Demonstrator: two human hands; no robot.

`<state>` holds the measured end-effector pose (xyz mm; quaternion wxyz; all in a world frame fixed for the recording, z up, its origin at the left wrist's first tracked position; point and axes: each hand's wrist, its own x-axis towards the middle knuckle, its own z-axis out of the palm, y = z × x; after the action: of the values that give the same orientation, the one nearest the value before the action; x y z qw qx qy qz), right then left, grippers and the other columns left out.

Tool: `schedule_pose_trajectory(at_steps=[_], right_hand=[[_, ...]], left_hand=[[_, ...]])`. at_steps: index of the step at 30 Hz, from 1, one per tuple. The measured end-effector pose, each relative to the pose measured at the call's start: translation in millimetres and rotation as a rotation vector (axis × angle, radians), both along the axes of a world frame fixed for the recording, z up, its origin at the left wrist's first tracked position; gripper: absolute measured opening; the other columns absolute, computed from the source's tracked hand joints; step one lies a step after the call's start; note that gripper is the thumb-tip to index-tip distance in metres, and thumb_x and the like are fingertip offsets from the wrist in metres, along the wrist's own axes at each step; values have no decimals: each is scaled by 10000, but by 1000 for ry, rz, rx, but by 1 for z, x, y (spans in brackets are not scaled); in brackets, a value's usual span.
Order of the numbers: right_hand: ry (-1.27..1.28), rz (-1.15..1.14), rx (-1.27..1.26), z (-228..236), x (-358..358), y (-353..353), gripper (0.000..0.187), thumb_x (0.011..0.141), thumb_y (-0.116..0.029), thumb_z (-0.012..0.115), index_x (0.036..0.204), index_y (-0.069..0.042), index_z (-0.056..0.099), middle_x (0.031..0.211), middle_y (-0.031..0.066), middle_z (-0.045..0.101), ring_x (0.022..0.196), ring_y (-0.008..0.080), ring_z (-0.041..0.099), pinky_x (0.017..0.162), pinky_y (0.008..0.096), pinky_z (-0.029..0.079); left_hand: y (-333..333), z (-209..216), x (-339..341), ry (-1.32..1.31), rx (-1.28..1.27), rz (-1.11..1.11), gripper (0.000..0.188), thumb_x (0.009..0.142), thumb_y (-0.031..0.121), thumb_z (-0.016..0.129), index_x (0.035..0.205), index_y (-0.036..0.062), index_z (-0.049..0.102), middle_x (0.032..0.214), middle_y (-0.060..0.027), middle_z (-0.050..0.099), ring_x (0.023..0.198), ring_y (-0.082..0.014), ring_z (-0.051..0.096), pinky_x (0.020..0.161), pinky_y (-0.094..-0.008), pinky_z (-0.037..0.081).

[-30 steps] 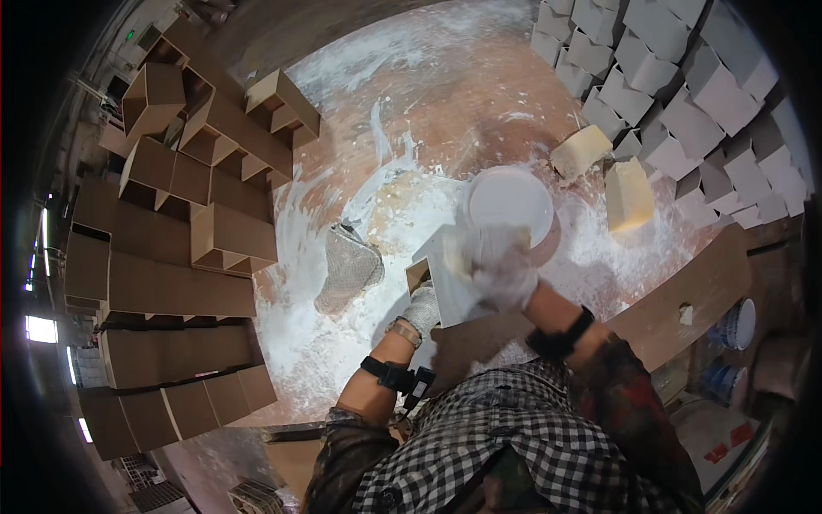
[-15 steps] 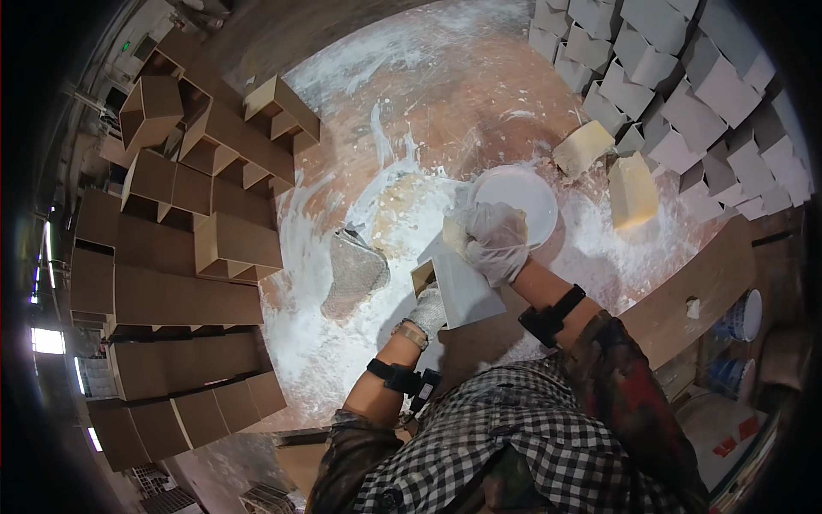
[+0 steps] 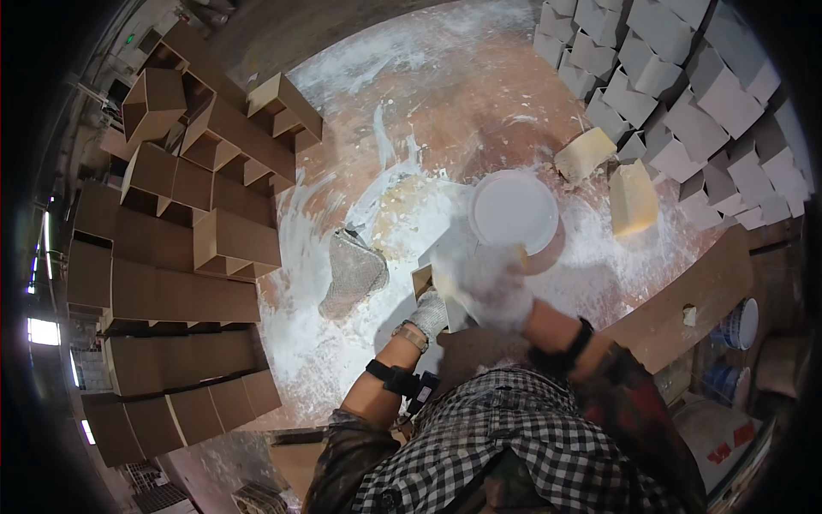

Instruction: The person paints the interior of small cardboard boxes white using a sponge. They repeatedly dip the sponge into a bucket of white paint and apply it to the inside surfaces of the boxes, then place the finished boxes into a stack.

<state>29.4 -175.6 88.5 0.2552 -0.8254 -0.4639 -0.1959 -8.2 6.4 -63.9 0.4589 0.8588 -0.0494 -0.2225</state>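
Observation:
My left hand (image 3: 431, 313), in a knit glove, reaches into the open end of a small cardboard box (image 3: 422, 278) and holds it; its fingers are hidden inside. The box's brown inside shows beside the glove, and its outer faces are white. Over the box is my right hand (image 3: 490, 287) in a thin, whitish glove, smeared by motion. Yellowish edges of a sponge show around it. Just beyond sits a round white lid or shallow tub (image 3: 514, 212). A crumpled grey knit cloth (image 3: 354, 272) lies left of the box.
Stacked brown open boxes (image 3: 184, 295) line the left side of the white-smeared table (image 3: 342, 94). White boxes (image 3: 659, 94) are stacked at the far right. Two yellow sponge blocks (image 3: 634, 199) (image 3: 586, 154) lie before them. Blue-and-white buckets (image 3: 743, 324) stand at the right, beyond a brown board (image 3: 693, 287).
My right hand has swept nearer and slightly left with the sponge, across the box, and is now blurred. My left hand and the box have hardly moved.

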Motion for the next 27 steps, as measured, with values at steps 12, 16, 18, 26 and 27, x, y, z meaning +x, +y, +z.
schedule_pose_trajectory(at_steps=[12,16,18,26,27], right_hand=[[172,191,298,27,-14,26,203,830,-101,498,974,3,596,667,99,535,588,221,525,541,329,442],[475,16,58,15,-49,7,229,809,-105,600,1032,-69,641,880,107,636,776,258,616,661,361,478],[297,25,83,23,-54,-4,179,773,-102,630,946,-103,676,839,83,633,725,232,620,608,355,478],[304,71,88,22,-24,2,198,795,-172,561,963,-82,616,712,64,567,632,210,567,577,358,455],[289,53,85,28,-12,8,178,789,-186,562,925,-79,607,685,67,546,618,211,558,566,356,448]], left_hand=[[-13,45,2,104,269,-130,362,963,259,389,1249,64,491,1194,-95,546,1079,-240,516,983,-347,408],[-13,53,-1,100,282,-172,391,950,289,413,1254,55,489,1213,-103,540,1094,-252,512,989,-352,398],[-12,58,-4,103,292,-178,407,943,304,425,1256,51,488,1222,-107,537,1102,-259,509,992,-355,392],[-23,65,9,96,340,-201,479,918,363,472,1266,34,484,1261,-123,527,1133,-284,501,1003,-367,372],[-22,71,10,107,364,-208,489,914,370,478,1267,32,484,1265,-125,525,1137,-287,499,1005,-368,369]])
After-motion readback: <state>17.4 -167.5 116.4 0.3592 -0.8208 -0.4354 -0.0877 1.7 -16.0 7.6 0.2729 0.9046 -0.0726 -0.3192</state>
